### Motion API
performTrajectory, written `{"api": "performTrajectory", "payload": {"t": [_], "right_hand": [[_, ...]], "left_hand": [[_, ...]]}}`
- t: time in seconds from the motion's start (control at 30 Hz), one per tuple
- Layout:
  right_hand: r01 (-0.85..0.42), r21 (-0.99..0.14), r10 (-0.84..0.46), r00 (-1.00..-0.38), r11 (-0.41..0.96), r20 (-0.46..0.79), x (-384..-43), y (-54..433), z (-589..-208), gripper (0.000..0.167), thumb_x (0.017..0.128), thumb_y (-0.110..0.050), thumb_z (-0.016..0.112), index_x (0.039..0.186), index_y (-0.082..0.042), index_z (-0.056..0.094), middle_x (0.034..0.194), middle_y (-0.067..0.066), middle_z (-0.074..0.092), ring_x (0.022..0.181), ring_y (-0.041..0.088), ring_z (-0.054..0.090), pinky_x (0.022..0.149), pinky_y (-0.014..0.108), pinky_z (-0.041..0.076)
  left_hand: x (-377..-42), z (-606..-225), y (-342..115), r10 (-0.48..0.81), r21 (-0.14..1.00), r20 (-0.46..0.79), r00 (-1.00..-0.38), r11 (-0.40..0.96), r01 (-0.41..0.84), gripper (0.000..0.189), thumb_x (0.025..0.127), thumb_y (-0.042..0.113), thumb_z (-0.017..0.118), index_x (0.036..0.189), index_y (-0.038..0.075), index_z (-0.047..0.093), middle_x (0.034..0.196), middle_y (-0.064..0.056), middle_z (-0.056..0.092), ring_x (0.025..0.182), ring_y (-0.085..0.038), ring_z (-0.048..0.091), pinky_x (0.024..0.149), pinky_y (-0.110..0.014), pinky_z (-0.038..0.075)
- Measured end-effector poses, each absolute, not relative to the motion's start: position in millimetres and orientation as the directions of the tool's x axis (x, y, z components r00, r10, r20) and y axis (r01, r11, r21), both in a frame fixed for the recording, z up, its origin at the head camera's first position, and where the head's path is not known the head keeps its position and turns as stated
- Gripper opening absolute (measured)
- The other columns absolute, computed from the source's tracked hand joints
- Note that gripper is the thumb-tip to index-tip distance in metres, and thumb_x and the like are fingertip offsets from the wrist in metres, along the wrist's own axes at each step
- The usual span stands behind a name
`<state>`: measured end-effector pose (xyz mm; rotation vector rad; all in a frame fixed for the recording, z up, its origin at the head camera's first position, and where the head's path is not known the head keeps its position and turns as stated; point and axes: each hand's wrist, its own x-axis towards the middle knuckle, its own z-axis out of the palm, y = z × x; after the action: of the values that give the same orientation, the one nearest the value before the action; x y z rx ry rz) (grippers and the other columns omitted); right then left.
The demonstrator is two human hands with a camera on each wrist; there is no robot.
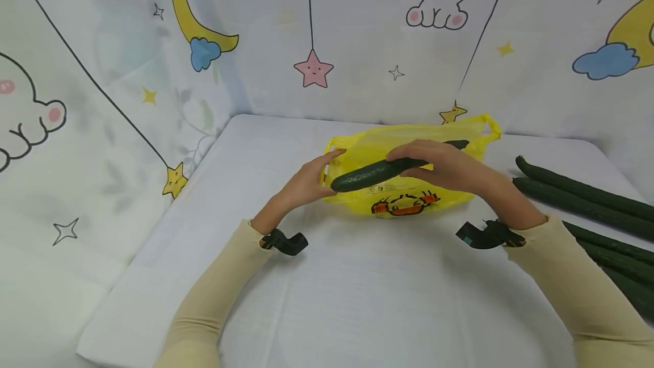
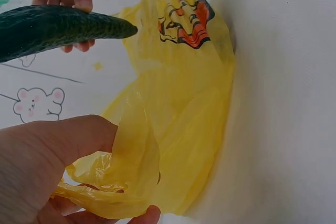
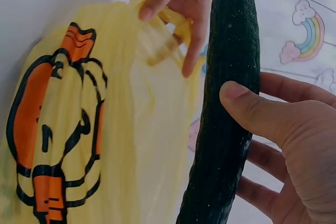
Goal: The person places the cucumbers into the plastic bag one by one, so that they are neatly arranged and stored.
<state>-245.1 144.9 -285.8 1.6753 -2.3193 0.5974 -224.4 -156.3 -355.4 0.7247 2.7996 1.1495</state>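
A long dark green cucumber slants in front of a yellow plastic bag printed with an orange crab. My right hand grips it near its middle from above. In the right wrist view the thumb lies across the near side of the cucumber, fingers behind. My left hand is at the left end of the bag, holding its mouth and handle film. The left wrist view shows the thumb and fingers of that hand around the thin film of the bag. The bag's inside is mostly hidden.
Several more cucumbers lie on the right side of the white-covered table. Behind the table hangs a pale cloth backdrop with cartoon stars and moons. Both wrists wear black camera mounts.
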Motion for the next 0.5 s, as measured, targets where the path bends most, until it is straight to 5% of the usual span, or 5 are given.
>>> {"api": "performTrajectory", "payload": {"t": [0.1,0.33,0.5], "right_hand": [[-0.934,-0.226,-0.847,-0.349,0.278,0.401,-247,148,-291,0.05,0.075,0.004,0.078,0.121,-0.006,0.063,0.116,0.007,0.067,0.107,0.022,0.061,0.094,0.01,0.039],[-0.875,-0.294,-0.819,-0.471,0.385,0.328,-249,151,-299,0.042,0.082,0.002,0.073,0.121,-0.005,0.063,0.117,0.009,0.067,0.107,0.026,0.062,0.088,0.043,0.051],[-0.822,-0.318,-0.791,-0.554,0.472,0.258,-250,154,-302,0.039,0.084,0.001,0.072,0.122,-0.003,0.063,0.119,0.012,0.066,0.108,0.029,0.061,0.089,0.047,0.05]], "left_hand": [[-224,-355,-157,0.427,0.676,0.144,-0.893,0.617,0.403,0.083,0.084,0.006,0.073,0.154,0.018,0.03,0.156,-0.005,0.034,0.14,-0.027,0.036,0.106,-0.047,0.039],[-224,-356,-158,0.429,0.687,0.142,-0.892,0.606,0.401,0.08,0.086,0.009,0.069,0.154,0.021,0.03,0.155,-0.005,0.036,0.136,-0.029,0.039,0.103,-0.049,0.04],[-224,-354,-159,0.43,0.681,0.146,-0.891,0.609,0.406,0.079,0.085,0.008,0.067,0.154,0.019,0.03,0.155,-0.006,0.036,0.135,-0.028,0.041,0.102,-0.048,0.041]]}}
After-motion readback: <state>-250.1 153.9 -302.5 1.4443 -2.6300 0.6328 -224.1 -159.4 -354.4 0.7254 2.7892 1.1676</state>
